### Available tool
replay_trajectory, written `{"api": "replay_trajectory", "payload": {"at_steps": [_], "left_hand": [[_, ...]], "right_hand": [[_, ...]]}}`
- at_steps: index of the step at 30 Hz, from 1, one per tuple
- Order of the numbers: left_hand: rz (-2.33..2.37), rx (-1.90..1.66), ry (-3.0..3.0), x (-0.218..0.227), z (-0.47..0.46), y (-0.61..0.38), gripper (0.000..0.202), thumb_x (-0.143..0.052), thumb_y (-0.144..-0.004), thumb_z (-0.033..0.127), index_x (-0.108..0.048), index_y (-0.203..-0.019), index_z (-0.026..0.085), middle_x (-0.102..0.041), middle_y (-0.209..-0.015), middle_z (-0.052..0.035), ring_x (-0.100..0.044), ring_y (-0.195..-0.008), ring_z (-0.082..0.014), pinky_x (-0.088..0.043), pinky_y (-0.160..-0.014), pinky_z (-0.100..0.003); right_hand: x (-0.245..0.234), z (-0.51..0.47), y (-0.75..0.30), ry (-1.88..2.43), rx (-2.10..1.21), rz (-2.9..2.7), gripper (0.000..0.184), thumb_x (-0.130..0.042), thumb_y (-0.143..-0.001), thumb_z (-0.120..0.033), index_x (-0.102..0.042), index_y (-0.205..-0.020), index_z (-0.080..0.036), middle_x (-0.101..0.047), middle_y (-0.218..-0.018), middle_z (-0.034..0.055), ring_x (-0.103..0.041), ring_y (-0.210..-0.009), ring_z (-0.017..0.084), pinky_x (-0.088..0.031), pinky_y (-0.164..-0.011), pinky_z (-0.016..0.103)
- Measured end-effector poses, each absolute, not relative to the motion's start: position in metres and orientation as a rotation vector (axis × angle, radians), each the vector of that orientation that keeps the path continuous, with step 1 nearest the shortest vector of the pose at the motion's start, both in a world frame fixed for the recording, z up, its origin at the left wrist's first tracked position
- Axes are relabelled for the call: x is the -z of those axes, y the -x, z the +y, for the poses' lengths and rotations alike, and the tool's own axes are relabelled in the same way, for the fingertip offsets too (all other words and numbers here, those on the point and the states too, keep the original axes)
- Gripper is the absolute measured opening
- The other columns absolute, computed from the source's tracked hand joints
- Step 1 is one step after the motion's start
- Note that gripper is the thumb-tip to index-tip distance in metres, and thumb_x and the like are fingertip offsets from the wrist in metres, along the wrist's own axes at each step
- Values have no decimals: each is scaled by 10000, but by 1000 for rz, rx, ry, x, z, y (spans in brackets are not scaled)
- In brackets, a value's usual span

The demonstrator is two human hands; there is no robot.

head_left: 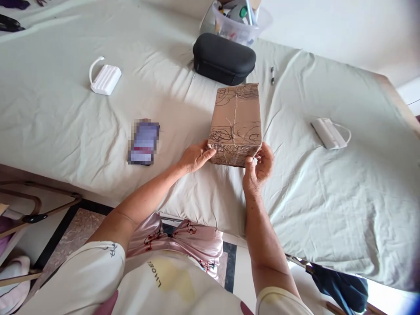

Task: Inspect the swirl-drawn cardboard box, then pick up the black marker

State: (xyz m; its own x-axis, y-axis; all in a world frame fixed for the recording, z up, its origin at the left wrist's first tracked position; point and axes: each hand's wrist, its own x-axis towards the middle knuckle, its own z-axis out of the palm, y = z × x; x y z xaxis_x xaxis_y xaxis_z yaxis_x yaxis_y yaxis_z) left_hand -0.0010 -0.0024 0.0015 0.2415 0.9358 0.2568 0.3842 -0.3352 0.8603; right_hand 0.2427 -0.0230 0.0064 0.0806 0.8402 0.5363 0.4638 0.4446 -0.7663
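Observation:
A brown taped cardboard box (236, 122) with black scribbles lies on the pale sheet of a bed (65, 113). My left hand (195, 156) rests against its near left corner with the fingers stretched along the box's side. My right hand (259, 168) grips the near right corner, thumb and fingers curled on the edge. The box looks sealed with tape along its middle seam.
A black hard case (223, 59) lies just behind the box, with a clear plastic tub (239, 22) of items beyond it. A phone (143, 142) lies to the left, white power banks at left (105, 78) and right (330, 132), a small pen (272, 75) near the case.

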Motion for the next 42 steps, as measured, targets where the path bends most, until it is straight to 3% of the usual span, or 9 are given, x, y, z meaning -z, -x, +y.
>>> {"api": "replay_trajectory", "payload": {"at_steps": [3,7,10,12,16,22,27,34,42], "left_hand": [[1189,-1054,-1812,-2,-2,1,775,-416,-975,869,-708,-1316,237,-823,-1087,-99,-797,-1026,-299,-615,-828,-367],[1169,-1305,-1742,-5,-1,1,893,-633,-938,771,-431,-1629,243,-692,-1445,-162,-768,-1158,-287,-650,-917,-388],[1231,-1465,-1780,-7,0,3,946,-650,-948,750,-305,-1702,293,-534,-1625,-182,-706,-1298,-305,-659,-937,-394],[1260,-1489,-1844,-9,0,5,855,-569,-985,773,-363,-1679,319,-491,-1669,-166,-628,-1421,-328,-650,-977,-397],[1231,-1479,-1897,-11,0,8,742,-383,-1040,800,-530,-1563,294,-563,-1613,-147,-546,-1519,-321,-636,-1025,-382],[1230,-1555,-1775,-7,2,7,745,-386,-1039,803,-565,-1520,262,-630,-1548,-151,-612,-1458,-306,-609,-1118,-425],[1202,-1545,-1709,-5,3,7,725,-372,-1049,789,-566,-1493,248,-654,-1509,-159,-662,-1398,-292,-578,-1158,-437],[1470,-1523,-1806,-4,4,10,526,-654,-968,670,-618,-1254,230,-633,-1498,-160,-591,-1460,-319,-514,-1226,-470],[1438,-1490,-1726,-3,1,6,624,-675,-945,729,-562,-1294,225,-714,-1283,-136,-705,-1223,-306,-586,-1037,-440]], "right_hand": [[-13,-25,-238,1120,-248,-1526,474,-602,-1015,-594,-682,-1376,-298,-671,-1234,93,-658,-1172,280,-551,-1096,539],[-19,-28,-233,1141,-197,-1593,386,-637,-1018,-556,-733,-1283,-292,-707,-1199,93,-670,-1189,282,-567,-1106,555],[-19,-27,-232,1165,-180,-1609,421,-610,-1026,-579,-735,-1313,-297,-704,-1238,109,-664,-1236,296,-561,-1128,577],[-17,-25,-231,1175,-192,-1627,447,-591,-1029,-588,-731,-1340,-298,-693,-1276,116,-655,-1274,303,-553,-1144,583],[-13,-22,-231,1169,-223,-1649,430,-595,-1031,-541,-714,-1365,-298,-682,-1337,114,-640,-1328,307,-558,-1146,580],[-1,-15,-234,1272,-272,-1551,445,-632,-1010,-554,-697,-1356,-281,-677,-1322,112,-693,-1181,261,-632,-944,449],[14,-5,-239,1272,-481,-1379,516,-631,-996,-626,-665,-1356,-257,-712,-1061,69,-705,-921,207,-625,-821,383],[13,-5,-241,1204,-483,-1347,504,-661,-976,-650,-669,-1318,-280,-701,-1047,56,-679,-797,178,-626,-762,372],[11,-10,-234,1256,-522,-1446,488,-713,-938,-547,-642,-1354,-303,-695,-1104,35,-668,-756,139,-620,-703,322]]}}
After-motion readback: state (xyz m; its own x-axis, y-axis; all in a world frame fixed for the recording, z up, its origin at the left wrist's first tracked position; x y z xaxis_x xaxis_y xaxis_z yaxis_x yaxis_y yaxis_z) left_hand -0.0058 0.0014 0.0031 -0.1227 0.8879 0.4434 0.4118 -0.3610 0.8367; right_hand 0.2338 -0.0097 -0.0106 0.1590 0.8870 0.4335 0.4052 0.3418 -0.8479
